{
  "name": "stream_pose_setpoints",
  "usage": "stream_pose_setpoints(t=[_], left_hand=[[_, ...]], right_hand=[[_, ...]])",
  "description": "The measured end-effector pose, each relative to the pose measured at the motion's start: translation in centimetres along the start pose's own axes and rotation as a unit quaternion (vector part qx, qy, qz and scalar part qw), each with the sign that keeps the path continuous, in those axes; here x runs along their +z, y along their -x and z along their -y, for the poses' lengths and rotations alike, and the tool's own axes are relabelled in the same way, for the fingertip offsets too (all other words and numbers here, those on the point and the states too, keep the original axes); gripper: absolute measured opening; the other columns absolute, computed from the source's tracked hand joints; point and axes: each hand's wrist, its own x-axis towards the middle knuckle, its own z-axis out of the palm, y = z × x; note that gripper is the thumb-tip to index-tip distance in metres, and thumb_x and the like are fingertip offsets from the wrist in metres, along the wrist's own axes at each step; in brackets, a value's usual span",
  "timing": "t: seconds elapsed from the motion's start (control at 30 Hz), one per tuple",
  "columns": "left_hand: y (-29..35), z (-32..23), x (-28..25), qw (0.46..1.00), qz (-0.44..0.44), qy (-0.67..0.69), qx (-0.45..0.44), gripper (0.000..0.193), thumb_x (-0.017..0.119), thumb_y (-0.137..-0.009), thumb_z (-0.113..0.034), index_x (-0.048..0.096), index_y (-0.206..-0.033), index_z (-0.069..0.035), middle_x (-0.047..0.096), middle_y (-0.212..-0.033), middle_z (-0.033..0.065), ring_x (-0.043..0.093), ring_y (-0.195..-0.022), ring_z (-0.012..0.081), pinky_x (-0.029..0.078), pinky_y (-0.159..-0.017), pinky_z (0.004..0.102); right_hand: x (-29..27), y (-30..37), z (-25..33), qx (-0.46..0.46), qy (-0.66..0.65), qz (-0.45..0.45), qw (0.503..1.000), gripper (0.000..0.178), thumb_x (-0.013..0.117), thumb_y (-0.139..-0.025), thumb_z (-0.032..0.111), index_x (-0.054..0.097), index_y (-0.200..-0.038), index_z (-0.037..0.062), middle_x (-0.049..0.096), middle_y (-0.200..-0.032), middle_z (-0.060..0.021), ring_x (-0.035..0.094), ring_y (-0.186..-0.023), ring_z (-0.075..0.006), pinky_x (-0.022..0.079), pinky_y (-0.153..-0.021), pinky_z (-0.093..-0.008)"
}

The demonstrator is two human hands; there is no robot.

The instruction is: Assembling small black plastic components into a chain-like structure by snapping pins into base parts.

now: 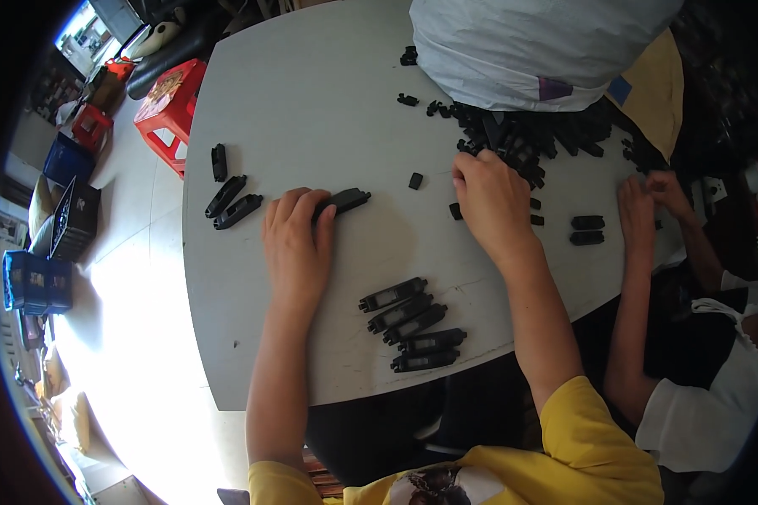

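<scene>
My left hand (296, 240) lies on the table with its fingers closed round one end of a long black plastic part (347, 199). The other end points right, out past my thumb. At the near edge of a heap of black plastic pieces (526, 139), my right hand (493, 198) has its fingers curled together. What they pinch, if anything, is hidden. A small black block (415, 180) sits between my hands. Several similar long parts (413, 324) lie in a stack near the front edge, and three more parts (227, 195) rest at the left.
A big white sack (539, 50) stands at the back beside a tan bag (655, 93). On the right, another person's hands (644, 202) work near two black pieces (587, 230). A red stool (168, 114) stands left of the table (328, 93).
</scene>
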Motion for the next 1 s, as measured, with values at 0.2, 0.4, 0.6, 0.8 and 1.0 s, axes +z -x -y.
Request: stream_pose_setpoints(t=[0.2, 0.4, 0.6, 0.8, 1.0], left_hand=[[0.2, -1.1, -1.0, 0.986, 0.091, 0.130, -0.045, 0.019, 0.069, -0.076, 0.000, 0.059, -0.092, -0.005, 0.062, -0.092, 0.0090, 0.058, -0.088, 0.0277, 0.046, -0.078, 0.0368], [0.5, -1.8, -0.7, 0.951, 0.148, 0.264, -0.059, 0.037, 0.071, -0.071, 0.007, 0.055, -0.102, -0.005, 0.063, -0.092, 0.0097, 0.063, -0.090, 0.0256, 0.050, -0.078, 0.0349], [0.5, -1.4, -0.7, 0.950, 0.163, 0.261, -0.053, 0.042, 0.069, -0.073, 0.007, 0.051, -0.109, -0.003, 0.067, -0.095, 0.0095, 0.066, -0.093, 0.0205, 0.051, -0.081, 0.0307], [0.5, -1.3, -0.4, 0.953, 0.161, 0.254, -0.047, 0.042, 0.070, -0.072, 0.006, 0.052, -0.109, -0.003, 0.068, -0.096, 0.0099, 0.067, -0.093, 0.0202, 0.051, -0.081, 0.0302], [0.4, -1.4, -0.6, 0.953, 0.159, 0.251, -0.059, 0.044, 0.073, -0.070, 0.006, 0.052, -0.107, -0.003, 0.069, -0.093, 0.0088, 0.067, -0.091, 0.0193, 0.051, -0.080, 0.0293]], right_hand=[[-0.1, -0.2, 0.8, -0.077, -0.232, -0.028, 0.969, 0.015, 0.068, -0.078, -0.002, 0.062, -0.091, 0.0031, 0.059, -0.085, -0.0095, 0.062, -0.070, -0.0246, 0.051, -0.063, -0.0351], [1.4, 1.5, 3.0, -0.233, -0.272, 0.043, 0.933, 0.018, 0.070, -0.075, -0.005, 0.062, -0.090, 0.0000, 0.059, -0.086, -0.0073, 0.060, -0.067, -0.0174, 0.049, -0.060, -0.0285], [0.4, 1.4, 3.2, -0.220, -0.301, 0.114, 0.921, 0.013, 0.071, -0.075, -0.002, 0.064, -0.085, 0.0002, 0.060, -0.088, -0.0076, 0.062, -0.071, -0.0210, 0.051, -0.064, -0.0319], [1.6, 1.7, 3.3, -0.320, -0.283, 0.029, 0.904, 0.013, 0.073, -0.076, 0.001, 0.064, -0.085, -0.0002, 0.062, -0.086, -0.0084, 0.063, -0.070, -0.0228, 0.052, -0.064, -0.0323], [0.7, 1.4, 3.8, -0.169, -0.348, 0.102, 0.916, 0.009, 0.071, -0.077, 0.001, 0.064, -0.082, -0.0022, 0.063, -0.078, -0.0101, 0.063, -0.069, -0.0230, 0.051, -0.062, -0.0319]])
